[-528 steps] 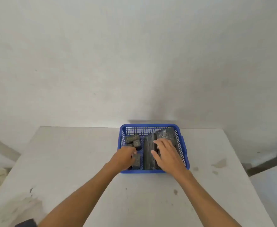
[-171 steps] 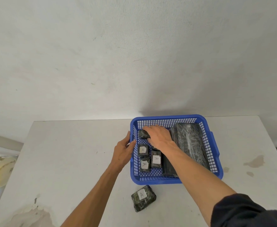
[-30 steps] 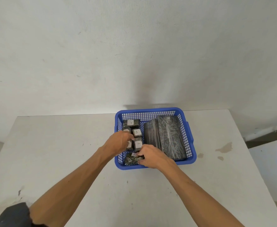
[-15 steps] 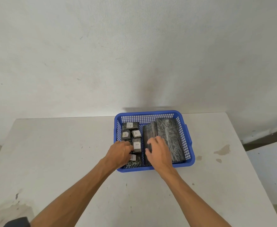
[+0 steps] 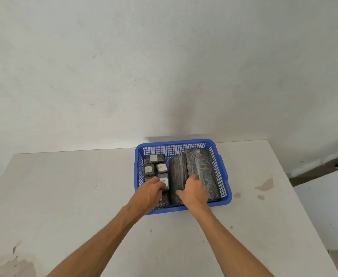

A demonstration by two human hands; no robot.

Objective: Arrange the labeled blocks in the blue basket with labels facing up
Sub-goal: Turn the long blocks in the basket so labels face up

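Note:
The blue basket (image 5: pixel 175 143) stands on the white table. Its left half holds several small dark wrapped blocks with white "A" labels facing up, among them one at the back (image 5: pixel 154 158) and two behind my fingers (image 5: pixel 149 169) (image 5: pixel 162 167). Two long dark wrapped blocks fill the right half: a narrow one (image 5: pixel 177 172) and a wider one (image 5: pixel 201 166). My left hand (image 5: pixel 147 194) rests with curled fingers on the near small blocks and hides them partly. My right hand (image 5: pixel 193 191) grips the near end of the narrow long block, fingers in the gap between the two long blocks.
The white table (image 5: pixel 64 196) extends to the left and in front of the basket, with brown stains (image 5: pixel 265 184) on its right side. A plain wall rises directly behind the basket. The table's right edge drops off near a floor strip.
My right hand has shifted from above the small blocks rightward onto the long blocks and closed around the narrow one. My left hand stays over the near small blocks.

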